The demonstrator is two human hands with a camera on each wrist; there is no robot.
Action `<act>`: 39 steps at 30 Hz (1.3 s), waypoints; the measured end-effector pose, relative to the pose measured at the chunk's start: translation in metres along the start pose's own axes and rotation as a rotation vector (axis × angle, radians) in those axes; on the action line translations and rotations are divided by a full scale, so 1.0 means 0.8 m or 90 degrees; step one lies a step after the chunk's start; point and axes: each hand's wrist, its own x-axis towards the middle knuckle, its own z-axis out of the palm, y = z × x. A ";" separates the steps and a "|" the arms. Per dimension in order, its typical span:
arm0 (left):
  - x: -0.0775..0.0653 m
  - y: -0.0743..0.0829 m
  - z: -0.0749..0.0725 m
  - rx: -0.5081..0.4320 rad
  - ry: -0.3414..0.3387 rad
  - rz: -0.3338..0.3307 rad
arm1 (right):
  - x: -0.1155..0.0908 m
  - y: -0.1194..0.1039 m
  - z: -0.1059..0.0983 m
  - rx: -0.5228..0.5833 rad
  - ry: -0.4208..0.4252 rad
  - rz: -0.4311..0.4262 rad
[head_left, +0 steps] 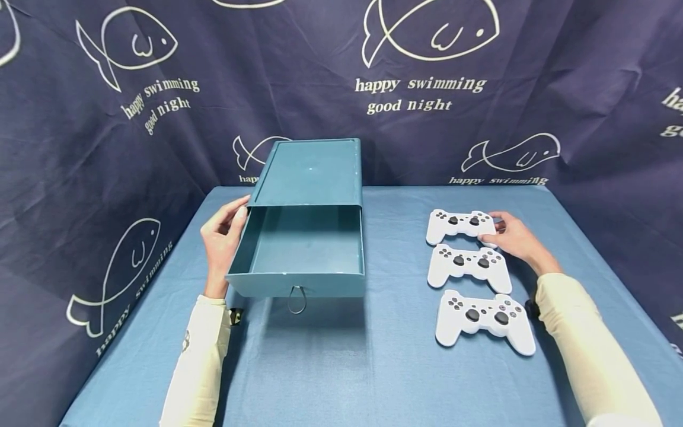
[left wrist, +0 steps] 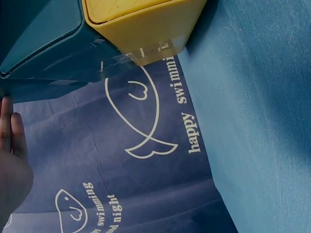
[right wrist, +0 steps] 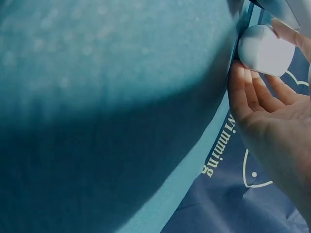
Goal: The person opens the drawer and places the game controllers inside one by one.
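A teal drawer box (head_left: pixel 315 169) stands at centre-left, its drawer (head_left: pixel 296 286) pulled out toward me with nothing inside. My left hand (head_left: pixel 221 240) rests along the box's left side, thumb at the front edge; the left wrist view shows its fingers (left wrist: pixel 18 133) extended against the teal wall. On the right, three white game controllers lie in a column: a far one (head_left: pixel 444 228), a middle one (head_left: pixel 445 270) and a near one (head_left: pixel 453 323). My right hand (head_left: pixel 514 237) pinches the right handle (right wrist: pixel 267 51) of the far controller, thumb above and fingers below.
A yellow drawer unit (left wrist: pixel 146 29) sits under the teal one in the left wrist view. A wire ring pull (head_left: pixel 297 302) hangs from the drawer front. Dark blue fish-print cloth (head_left: pixel 427 136) encloses the back and sides of the blue-covered table (head_left: pixel 395 356).
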 end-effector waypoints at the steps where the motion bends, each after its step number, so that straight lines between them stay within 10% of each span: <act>1: 0.000 0.000 0.000 -0.001 -0.001 0.000 | 0.000 0.000 0.000 0.000 -0.001 0.001; 39: -0.002 0.003 0.002 -0.004 0.008 -0.006 | -0.015 -0.018 -0.001 -0.059 0.040 0.019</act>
